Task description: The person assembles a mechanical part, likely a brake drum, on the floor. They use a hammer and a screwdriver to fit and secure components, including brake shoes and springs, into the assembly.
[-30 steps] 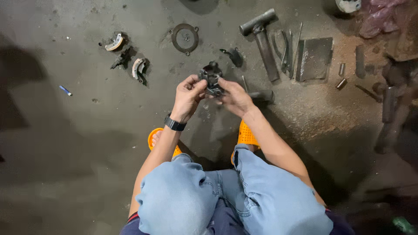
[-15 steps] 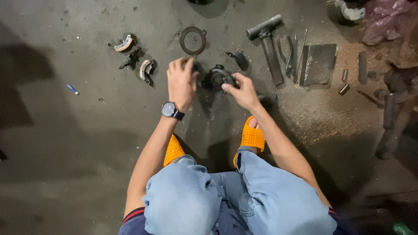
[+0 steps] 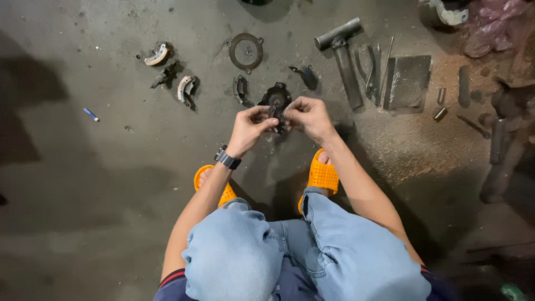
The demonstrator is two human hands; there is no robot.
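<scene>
Hammer, pliers, metal ring

Both hands meet on a brake plate above the floor, ahead of the sandals. A ring lies beyond it, brake shoes to its left, and a hammer, pliers and flat plate to its right

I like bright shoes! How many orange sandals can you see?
2: the left orange sandal is below the left hand's wrist, and the right orange sandal is under the right forearm, both on the grey floor.
</scene>
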